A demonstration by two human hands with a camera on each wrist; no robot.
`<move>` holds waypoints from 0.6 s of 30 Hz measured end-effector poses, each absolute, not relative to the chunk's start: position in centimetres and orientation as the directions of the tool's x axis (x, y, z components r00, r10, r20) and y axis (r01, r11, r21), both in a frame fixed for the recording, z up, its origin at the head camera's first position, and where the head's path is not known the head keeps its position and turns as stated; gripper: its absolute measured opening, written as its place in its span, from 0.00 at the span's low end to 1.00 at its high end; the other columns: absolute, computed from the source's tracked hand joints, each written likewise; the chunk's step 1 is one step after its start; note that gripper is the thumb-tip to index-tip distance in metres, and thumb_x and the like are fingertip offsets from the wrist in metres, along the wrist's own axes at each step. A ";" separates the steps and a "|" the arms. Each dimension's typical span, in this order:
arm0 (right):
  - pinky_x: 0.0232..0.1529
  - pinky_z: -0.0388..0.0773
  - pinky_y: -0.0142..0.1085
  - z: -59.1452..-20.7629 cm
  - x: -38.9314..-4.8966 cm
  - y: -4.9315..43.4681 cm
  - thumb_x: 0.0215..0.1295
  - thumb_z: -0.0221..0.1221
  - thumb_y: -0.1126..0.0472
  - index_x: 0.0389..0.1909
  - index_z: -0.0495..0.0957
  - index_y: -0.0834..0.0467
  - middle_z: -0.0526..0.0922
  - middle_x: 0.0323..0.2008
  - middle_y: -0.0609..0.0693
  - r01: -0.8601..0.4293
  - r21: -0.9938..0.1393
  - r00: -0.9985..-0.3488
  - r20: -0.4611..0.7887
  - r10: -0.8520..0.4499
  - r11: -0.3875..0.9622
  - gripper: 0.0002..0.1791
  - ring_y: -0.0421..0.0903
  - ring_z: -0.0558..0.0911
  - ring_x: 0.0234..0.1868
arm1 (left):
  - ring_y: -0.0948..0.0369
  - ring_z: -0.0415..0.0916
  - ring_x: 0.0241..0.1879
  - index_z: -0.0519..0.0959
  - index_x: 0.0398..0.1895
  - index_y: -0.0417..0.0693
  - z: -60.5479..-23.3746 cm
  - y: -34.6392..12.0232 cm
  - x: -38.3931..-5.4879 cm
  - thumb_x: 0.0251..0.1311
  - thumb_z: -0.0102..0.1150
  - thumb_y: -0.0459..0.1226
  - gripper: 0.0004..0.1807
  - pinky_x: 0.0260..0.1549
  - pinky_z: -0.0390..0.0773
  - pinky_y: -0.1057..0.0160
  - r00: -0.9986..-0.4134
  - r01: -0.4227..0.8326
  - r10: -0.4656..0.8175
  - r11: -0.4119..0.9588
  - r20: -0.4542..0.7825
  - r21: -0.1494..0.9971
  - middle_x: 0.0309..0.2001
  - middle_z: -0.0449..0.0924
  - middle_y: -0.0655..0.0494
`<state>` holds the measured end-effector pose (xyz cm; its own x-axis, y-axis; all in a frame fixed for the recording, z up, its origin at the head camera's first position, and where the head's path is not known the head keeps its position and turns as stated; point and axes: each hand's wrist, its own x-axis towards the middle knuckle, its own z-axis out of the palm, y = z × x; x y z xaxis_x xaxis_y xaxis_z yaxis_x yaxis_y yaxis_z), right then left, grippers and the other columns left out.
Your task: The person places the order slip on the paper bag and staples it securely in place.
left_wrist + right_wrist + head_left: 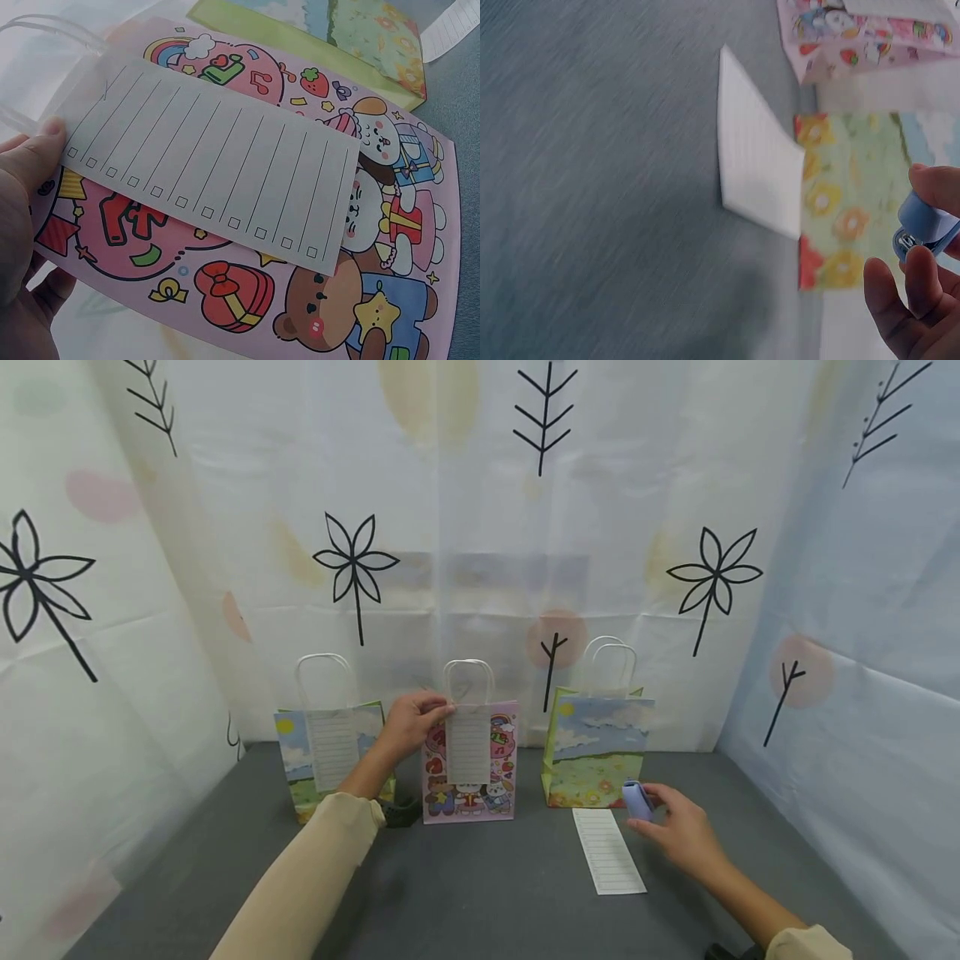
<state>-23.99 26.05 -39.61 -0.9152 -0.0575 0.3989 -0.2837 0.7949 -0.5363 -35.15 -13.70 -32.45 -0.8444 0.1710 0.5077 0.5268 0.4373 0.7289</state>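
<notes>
A pink gift bag (504,760) with cartoon animals stands in the middle of the table. Against its front lies a lined paper slip with checkboxes (217,165), and my left hand (415,720) pinches the slip's top end together with the bag's upper edge. In the left wrist view the thumb (46,144) presses on the slip's corner just below the white handle. My right hand (684,828) grips a small lavender-blue stapler (637,801) in front of the right-hand landscape bag. Another lined slip (609,852) lies flat on the table, left of that hand.
At the left stands a landscape-print bag (298,747) with a slip (333,749) on its front. A similar bag (600,752) with green sides stands at the right. A dark object (401,812) sits behind the left forearm. Patterned cloth (480,527) hangs around the grey table (480,893).
</notes>
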 end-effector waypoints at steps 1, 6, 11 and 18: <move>0.25 0.64 0.36 -39.8 -24.0 26.4 0.52 0.72 0.60 0.54 0.74 0.68 0.81 0.41 0.58 -0.278 -0.532 -0.917 0.396 -0.056 0.800 0.30 0.44 0.67 0.26 | 0.55 0.81 0.36 0.84 0.43 0.39 -32.5 -13.7 -35.2 0.63 0.62 0.35 0.09 0.36 0.79 0.56 -0.843 0.530 0.172 0.436 0.510 0.728 0.39 0.83 0.47; 0.28 0.67 0.38 -40.3 -24.1 27.8 0.53 0.72 0.59 0.54 0.73 0.70 0.80 0.41 0.60 -0.248 -0.515 -0.928 0.369 -0.049 0.820 0.31 0.46 0.70 0.29 | 0.55 0.80 0.36 0.84 0.43 0.40 -32.5 -13.9 -35.2 0.65 0.61 0.36 0.10 0.36 0.78 0.56 -0.852 0.515 0.165 0.433 0.496 0.740 0.38 0.83 0.48; 0.28 0.68 0.39 -41.2 -24.7 29.5 0.53 0.72 0.59 0.54 0.73 0.70 0.81 0.41 0.61 -0.237 -0.501 -0.930 0.365 -0.045 0.832 0.32 0.46 0.72 0.30 | 0.56 0.80 0.35 0.84 0.43 0.40 -32.6 -13.9 -35.2 0.65 0.62 0.37 0.10 0.34 0.78 0.58 -0.853 0.514 0.161 0.429 0.497 0.743 0.38 0.84 0.48; 0.34 0.71 0.45 -42.2 -25.3 31.8 0.53 0.71 0.60 0.54 0.71 0.70 0.80 0.43 0.67 -0.170 -0.520 -0.944 0.330 0.013 0.837 0.31 0.58 0.79 0.39 | 0.56 0.81 0.35 0.84 0.44 0.39 -32.4 -13.6 -35.1 0.65 0.62 0.37 0.11 0.34 0.78 0.59 -0.867 0.493 0.159 0.421 0.473 0.762 0.39 0.85 0.47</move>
<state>-25.29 31.80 -42.21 -0.9440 0.0131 0.3296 -0.1699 0.8371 -0.5200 -35.14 -13.64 -32.44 -0.8666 0.1591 0.4730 0.4929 0.4206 0.7617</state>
